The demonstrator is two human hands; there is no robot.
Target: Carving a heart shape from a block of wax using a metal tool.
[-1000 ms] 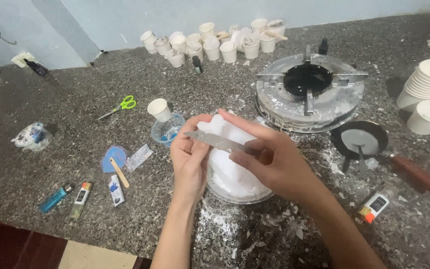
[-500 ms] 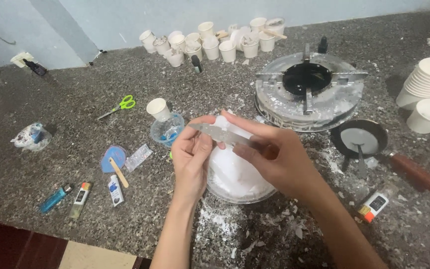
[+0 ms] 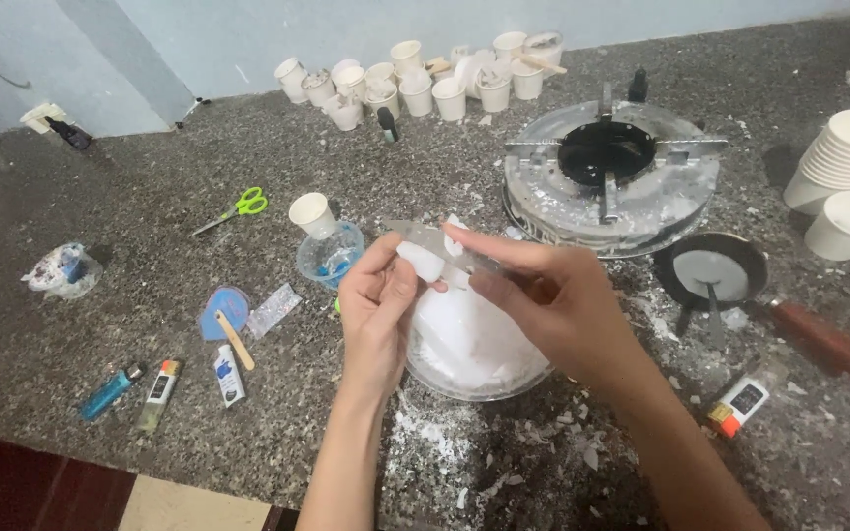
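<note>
My left hand [image 3: 378,310] pinches a small white waxy chunk [image 3: 421,261] between thumb and fingers, above the left rim of a clear bowl [image 3: 474,379] filled with white wax pieces. My right hand [image 3: 555,300] grips a knife; its pale blade [image 3: 415,233] points left and rests against the top of the chunk. Both hands hover over the bowl, close together. White flakes [image 3: 435,438] lie scattered on the speckled counter just in front of the bowl.
A round gas burner [image 3: 610,177] sits behind the bowl, a small dark pan [image 3: 712,270] with a wooden handle to its right. Stacked white cups [image 3: 843,157] at far right, several small cups [image 3: 415,84] at the back. Green scissors [image 3: 238,208], lighters [image 3: 110,390], a small glass bowl [image 3: 332,256] at left.
Both hands have risen slightly over the bowl. The knife blade now lies against the chunk pinched in my left hand, which shows more clearly than before.
</note>
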